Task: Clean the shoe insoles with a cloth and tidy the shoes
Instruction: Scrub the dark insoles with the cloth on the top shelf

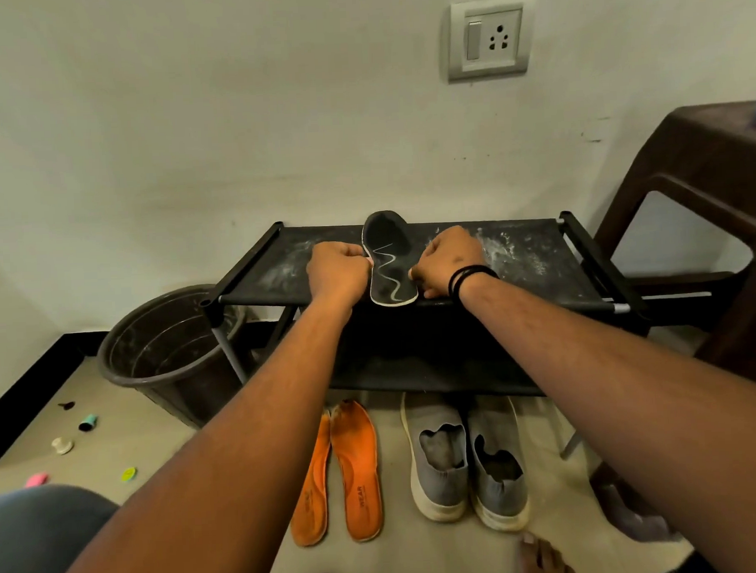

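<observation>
I am looking down at a black insole (386,264) lying on the top shelf of a black shoe rack (539,257), its toe end pointing toward the wall and curling up a little, its heel end at the front edge of the shelf. A pale wavy line is running along its surface. My left hand (336,270) is sitting at the insole's left edge with its fingers (353,253) curled in, pinching that edge. My right hand (449,261) is doing the same at the right edge, fingers curled and pinching the rim, a black band (467,278) circling the wrist. White dust is speckling the shelf fabric on both sides of the hands.

On the floor below the rack, two orange insoles (337,474) are lying side by side, touching, heels toward me. Just to their right a pair of grey slip-on shoes (466,460) with white soles is standing together, toes under the rack. A dark bucket (162,352) is standing left of the rack, and a brown plastic stool (710,194) is standing to its right. Small coloured bits (87,422) are lying scattered on the floor at the left.
</observation>
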A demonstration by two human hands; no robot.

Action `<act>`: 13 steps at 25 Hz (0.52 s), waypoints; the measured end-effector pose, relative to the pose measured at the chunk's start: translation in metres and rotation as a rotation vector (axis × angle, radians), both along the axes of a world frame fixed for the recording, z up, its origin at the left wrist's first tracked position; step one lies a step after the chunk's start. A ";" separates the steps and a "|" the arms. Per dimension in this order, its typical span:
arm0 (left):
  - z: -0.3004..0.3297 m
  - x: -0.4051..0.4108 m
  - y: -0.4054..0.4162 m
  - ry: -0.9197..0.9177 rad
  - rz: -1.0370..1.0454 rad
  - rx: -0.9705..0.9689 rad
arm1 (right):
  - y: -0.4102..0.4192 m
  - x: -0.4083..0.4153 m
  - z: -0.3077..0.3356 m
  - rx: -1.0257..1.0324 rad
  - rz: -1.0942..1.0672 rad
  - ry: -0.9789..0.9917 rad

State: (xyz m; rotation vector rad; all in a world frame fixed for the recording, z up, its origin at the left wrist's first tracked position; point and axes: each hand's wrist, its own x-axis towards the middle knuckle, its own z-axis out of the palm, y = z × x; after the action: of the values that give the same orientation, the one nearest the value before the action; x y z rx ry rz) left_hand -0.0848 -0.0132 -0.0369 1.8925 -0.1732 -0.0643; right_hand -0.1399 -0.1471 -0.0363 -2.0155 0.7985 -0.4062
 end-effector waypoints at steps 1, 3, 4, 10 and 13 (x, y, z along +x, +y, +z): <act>0.002 -0.004 -0.002 -0.047 0.012 -0.003 | 0.000 0.001 0.001 -0.105 -0.018 -0.007; 0.010 -0.014 -0.011 -0.141 0.044 -0.047 | 0.000 -0.001 0.012 -0.221 -0.016 -0.030; 0.016 -0.021 -0.016 -0.180 0.054 -0.091 | 0.000 -0.004 0.020 -0.237 -0.002 -0.047; 0.056 -0.085 -0.064 -0.298 -0.080 -0.242 | -0.031 -0.032 0.075 -0.318 -0.033 -0.153; 0.079 -0.103 -0.096 -0.322 -0.198 -0.242 | -0.069 -0.061 0.103 -0.456 -0.060 -0.096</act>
State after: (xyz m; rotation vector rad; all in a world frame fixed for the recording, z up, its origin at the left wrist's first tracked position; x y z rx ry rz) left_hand -0.1882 -0.1097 0.0421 1.6296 -0.5637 0.1234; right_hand -0.2008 -0.2163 0.0669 -2.3708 0.7560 -0.7703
